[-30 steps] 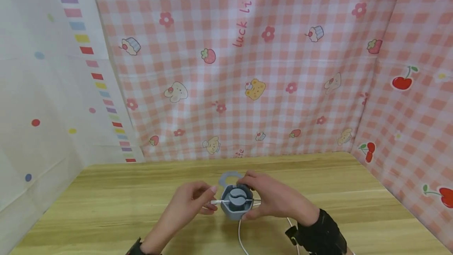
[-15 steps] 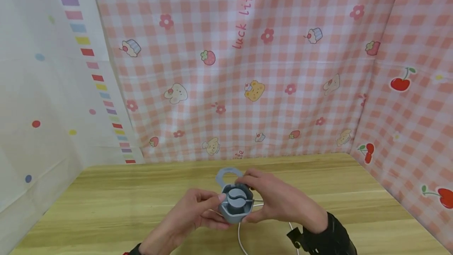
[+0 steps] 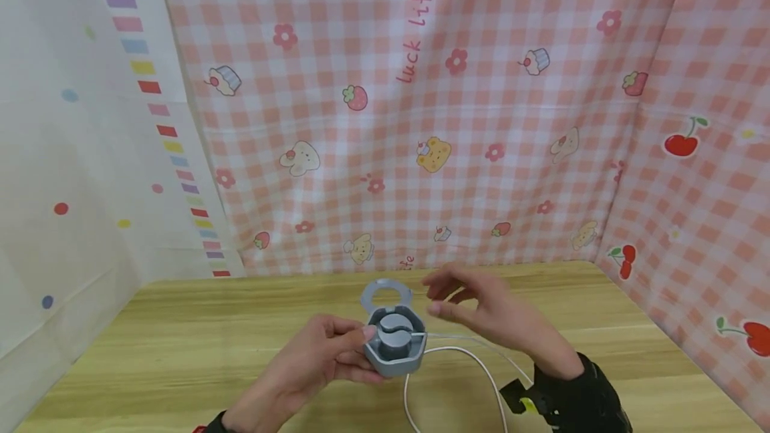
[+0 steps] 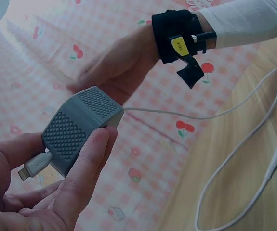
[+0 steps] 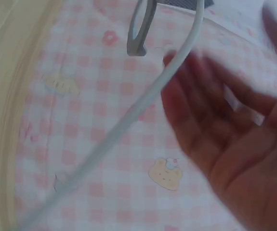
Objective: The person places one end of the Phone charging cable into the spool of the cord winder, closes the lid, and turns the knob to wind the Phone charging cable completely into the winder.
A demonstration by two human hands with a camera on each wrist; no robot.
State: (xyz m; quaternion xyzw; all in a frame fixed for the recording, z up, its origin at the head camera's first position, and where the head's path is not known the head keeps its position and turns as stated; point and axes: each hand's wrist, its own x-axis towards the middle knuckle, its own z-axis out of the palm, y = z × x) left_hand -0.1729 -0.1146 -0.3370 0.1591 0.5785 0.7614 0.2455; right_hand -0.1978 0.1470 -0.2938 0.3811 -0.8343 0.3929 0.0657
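My left hand (image 3: 321, 356) grips a grey hexagonal cable winder (image 3: 394, 367) by its left side, thumb on the rim and fingers below. The winder's ring-shaped lid (image 3: 365, 299) stands open on the far side, and an S-shaped slot splits the round core inside. A white charging cable (image 3: 451, 348) runs out of its right side. From the opposite side a Lightning plug (image 4: 34, 166) sticks out, between the left hand's fingers in the left wrist view. My right hand (image 3: 484, 306) is off the winder, fingers loosely bent and holding nothing; it is blurred in the right wrist view.
The cable loops down over the wooden table (image 3: 192, 353), and its other plug (image 4: 274, 161) shows in the left wrist view. A pink checked cloth (image 3: 385, 119) hangs behind the table, with more cloth at both sides.
My left hand has moved from the plug to grip the winder's left side. My right hand has let go and moved up and right. The winder has shifted slightly left.
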